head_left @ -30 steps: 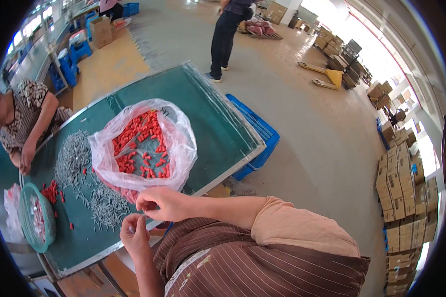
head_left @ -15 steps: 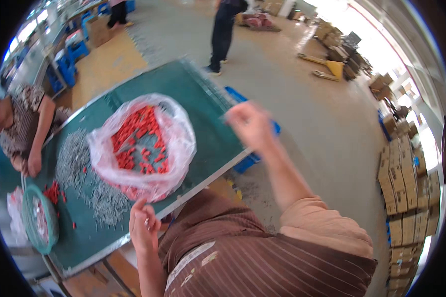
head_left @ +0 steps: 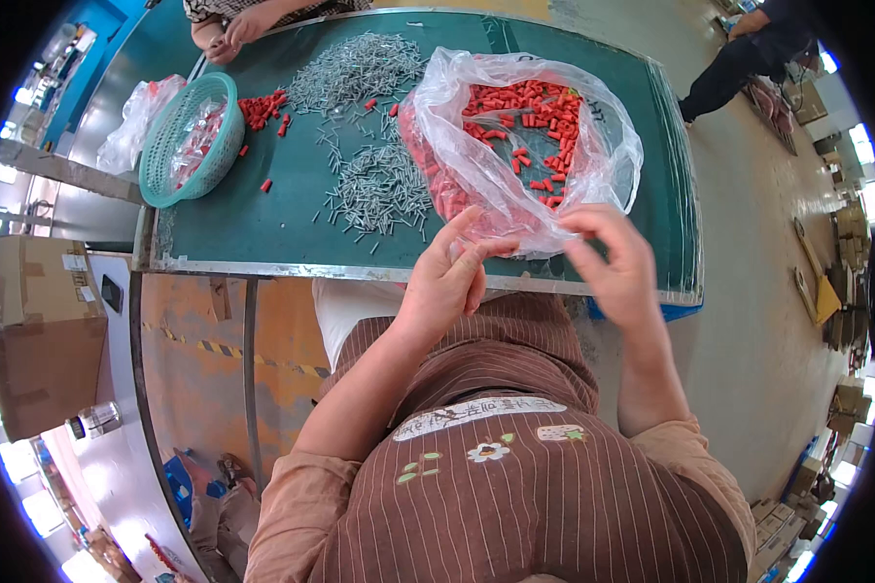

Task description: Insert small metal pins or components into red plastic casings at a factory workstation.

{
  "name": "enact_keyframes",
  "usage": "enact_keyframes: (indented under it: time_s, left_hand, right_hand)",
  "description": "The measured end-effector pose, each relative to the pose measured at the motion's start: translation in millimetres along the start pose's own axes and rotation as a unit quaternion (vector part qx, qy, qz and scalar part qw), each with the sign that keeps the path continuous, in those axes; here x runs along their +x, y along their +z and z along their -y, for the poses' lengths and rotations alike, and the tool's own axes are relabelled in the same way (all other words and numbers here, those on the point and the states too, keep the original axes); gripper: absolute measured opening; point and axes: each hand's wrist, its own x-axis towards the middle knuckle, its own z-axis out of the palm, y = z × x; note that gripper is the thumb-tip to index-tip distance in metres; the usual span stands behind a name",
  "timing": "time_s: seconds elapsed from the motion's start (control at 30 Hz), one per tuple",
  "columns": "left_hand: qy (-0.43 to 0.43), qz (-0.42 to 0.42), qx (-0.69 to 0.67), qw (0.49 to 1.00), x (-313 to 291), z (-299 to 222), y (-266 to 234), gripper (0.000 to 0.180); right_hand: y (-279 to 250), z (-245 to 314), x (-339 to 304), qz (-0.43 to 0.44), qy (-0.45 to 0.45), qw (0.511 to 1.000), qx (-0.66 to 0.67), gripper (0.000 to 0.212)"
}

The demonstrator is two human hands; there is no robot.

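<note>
On the green table lies a clear plastic bag (head_left: pixel 437 107), its mouth spread wide, with many short red plastic caps (head_left: pixel 564 126) inside. My left hand (head_left: pixel 442 282) is at the bag's near edge, thumb and forefinger against the film and the other fingers curled. Just to its right, my right hand (head_left: pixel 617 262) has thumb and fingertips at the same rim, the film bunched between them; it is slightly blurred. Left of the bag are heaps of small grey metal pins (head_left: pixel 384 189), with loose red caps (head_left: pixel 258 109) farther left.
A green plastic basket (head_left: pixel 151 180) holding a bag of red pieces stands at the table's left end, beside another clear bag (head_left: pixel 131 131). A co-worker's hands (head_left: pixel 228 39) are at the far left edge. A carton (head_left: pixel 39 340) stands left; another person (head_left: pixel 749 58) is far right.
My view has turned toward the table's left end. My right hand has come from the table's right corner to the bag's near rim, and my left hand now meets it there.
</note>
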Motion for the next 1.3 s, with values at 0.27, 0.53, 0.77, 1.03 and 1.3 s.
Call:
enact_keyframes:
  time_s: [0.27, 0.53, 0.77, 1.03, 1.3]
  left_hand:
    - [0.101, -0.040, 0.206, 0.973, -2.1, 10.2, -0.9, 0.059]
    - [0.012, -0.020, 0.044, 0.999, -3.7, 9.5, -16.6, 0.030]
    - [-0.015, -0.088, 0.027, 0.996, -1.8, 9.5, -11.7, 0.016]
    - [-0.023, -0.077, -0.035, 0.996, -1.8, 10.1, -16.6, 0.024]
    - [-0.013, -0.146, -0.166, 0.975, 3.0, 23.5, -28.5, 0.014]
  right_hand:
    - [62.4, 7.4, 16.8, 0.131, 0.006, 0.986, 0.104, 0.017]
    - [64.2, 2.3, 19.6, 0.140, 0.130, 0.972, 0.140, 0.013]
    - [79.1, -12.8, 12.4, 0.095, 0.160, 0.956, 0.226, 0.011]
    - [79.3, -21.8, 11.7, 0.076, 0.182, 0.937, 0.288, 0.007]
    - [64.5, -15.1, 16.4, 0.019, 0.214, 0.908, 0.359, 0.020]
